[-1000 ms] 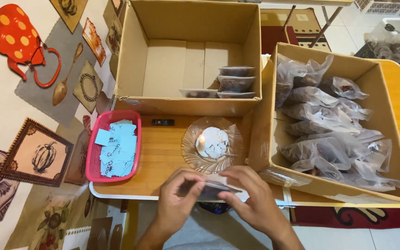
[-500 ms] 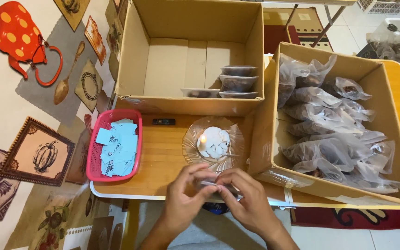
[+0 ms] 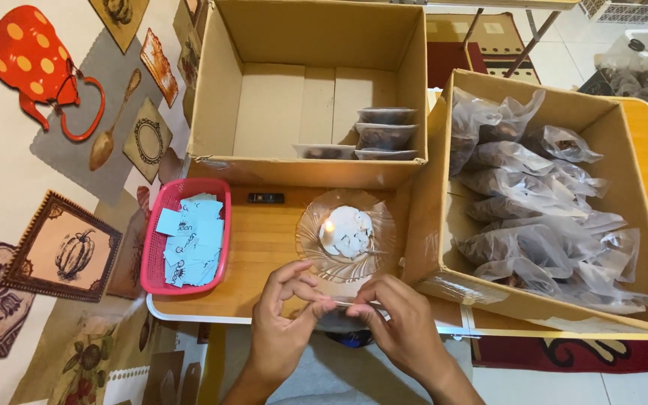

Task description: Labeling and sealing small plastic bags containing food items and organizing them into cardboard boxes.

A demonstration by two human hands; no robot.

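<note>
A small clear plastic bag (image 3: 343, 306) sits at the near edge of the wooden table (image 3: 264, 247), right between the two hands. It is hard to see what is inside it. The left hand (image 3: 283, 322) pinches its left end and the right hand (image 3: 403, 326) pinches its right end, so both hands are closed on the bag with fingertips almost meeting.

Just behind the bag is a glass dish (image 3: 346, 234) with a lit candle (image 3: 329, 226) and white lumps in it. The dish is very close to the fingers. To the left of the dish is a pink tray (image 3: 185, 191) full of little blue paper slips (image 3: 189, 240). A small black thing (image 3: 265, 198) lies near the tray.

Further back stands an open cardboard box (image 3: 226, 82) with a few packed bags stacked in its right corner (image 3: 385, 133). On the right is another big cardboard box (image 3: 489, 292) full of clear bags with dark stuff inside (image 3: 541, 210). Its near corner comes close to the right hand. On the left is a cloth (image 3: 31, 150) with pictures of a red jug and a spoon.
</note>
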